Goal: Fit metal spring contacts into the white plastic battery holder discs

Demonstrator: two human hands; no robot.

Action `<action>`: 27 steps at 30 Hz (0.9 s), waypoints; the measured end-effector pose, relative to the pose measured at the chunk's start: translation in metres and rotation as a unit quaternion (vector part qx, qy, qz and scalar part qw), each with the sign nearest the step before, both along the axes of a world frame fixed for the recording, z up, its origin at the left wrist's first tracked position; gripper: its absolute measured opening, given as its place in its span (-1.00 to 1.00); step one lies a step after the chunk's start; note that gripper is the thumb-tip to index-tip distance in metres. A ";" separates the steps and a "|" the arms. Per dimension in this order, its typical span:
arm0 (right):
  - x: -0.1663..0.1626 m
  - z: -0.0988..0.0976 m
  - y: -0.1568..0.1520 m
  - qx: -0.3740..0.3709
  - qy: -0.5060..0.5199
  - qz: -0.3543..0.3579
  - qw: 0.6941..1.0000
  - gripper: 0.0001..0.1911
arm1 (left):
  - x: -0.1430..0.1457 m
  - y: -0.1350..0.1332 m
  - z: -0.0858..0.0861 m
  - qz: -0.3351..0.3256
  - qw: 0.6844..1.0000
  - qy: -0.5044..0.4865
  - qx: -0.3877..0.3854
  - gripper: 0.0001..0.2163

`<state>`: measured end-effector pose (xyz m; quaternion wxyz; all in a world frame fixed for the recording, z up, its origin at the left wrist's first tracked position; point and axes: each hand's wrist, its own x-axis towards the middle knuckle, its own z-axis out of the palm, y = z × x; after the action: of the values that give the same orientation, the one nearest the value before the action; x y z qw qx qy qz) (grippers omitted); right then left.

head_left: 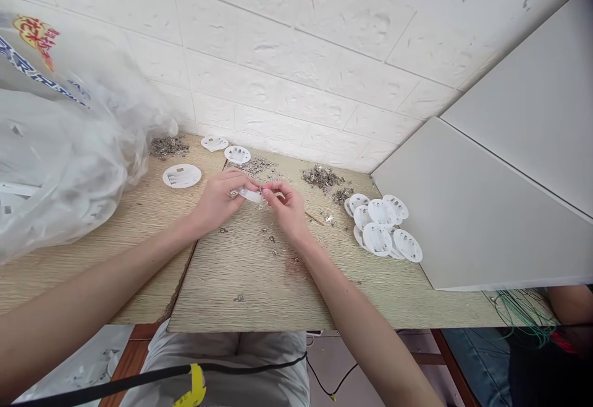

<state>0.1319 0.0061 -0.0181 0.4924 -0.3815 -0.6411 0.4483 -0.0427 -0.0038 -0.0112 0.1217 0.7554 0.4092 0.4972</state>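
Observation:
Over the middle of the wooden table, my left hand grips a round white plastic disc by its edge, fingers on top. At the disc's right edge, my right hand pinches a tiny metal piece, partly hidden by the fingertips. The two hands almost touch. Behind them spreads a heap of small metal parts. Several loose metal clips are scattered on the tabletop below the hands. A thin brown stick lies beside my right wrist.
White discs with metal inserts are piled at right, near a grey panel. Others lie at left. Dark metal parts are heaped by the brick-patterned wall. A plastic bag bulges at left. Another person's arm shows beyond the panel.

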 end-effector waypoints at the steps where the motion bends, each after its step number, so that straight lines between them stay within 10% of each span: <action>1: 0.000 -0.001 0.000 0.001 -0.005 0.001 1.000 -0.80 | 0.000 0.000 0.000 -0.001 1.000 0.002 0.001 -0.84; 27: -0.005 0.000 -0.005 0.036 -0.057 -0.013 0.998 -0.82 | 0.002 -0.002 -0.006 0.022 0.999 0.007 0.030 -0.80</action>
<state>0.1271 0.0009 -0.0185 0.4745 -0.3969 -0.6785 0.3963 -0.0410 -0.0057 -0.0176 0.0852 0.7528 0.4111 0.5069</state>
